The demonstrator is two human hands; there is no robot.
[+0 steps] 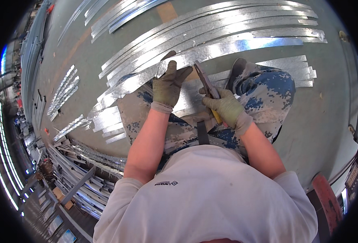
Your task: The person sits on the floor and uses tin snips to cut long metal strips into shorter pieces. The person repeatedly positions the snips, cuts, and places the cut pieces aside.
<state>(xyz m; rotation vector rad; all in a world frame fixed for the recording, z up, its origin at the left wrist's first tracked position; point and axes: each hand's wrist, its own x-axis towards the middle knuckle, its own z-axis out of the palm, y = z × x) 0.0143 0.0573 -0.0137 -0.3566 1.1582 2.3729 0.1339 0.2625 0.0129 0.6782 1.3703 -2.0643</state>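
Observation:
My left hand, in a worn olive-grey glove, is at the near edge of a long shiny sheet-metal strip. Its thumb points up and its fingers stretch to the right, apart, in front of the metal. My gloved right hand is closed around a pair of tin snips with long dark jaws and yellow handles. The jaw tips reach up to the strip's near edge, just right of my left fingers. Whether the blades touch the metal I cannot tell. The strip lies across in front of my bent, camouflage-clad legs.
Several long metal strips lie side by side on the green floor ahead. Shorter pieces lie by my left knee, others beyond my right knee. Narrow perforated strips and stacked metal profiles are at left.

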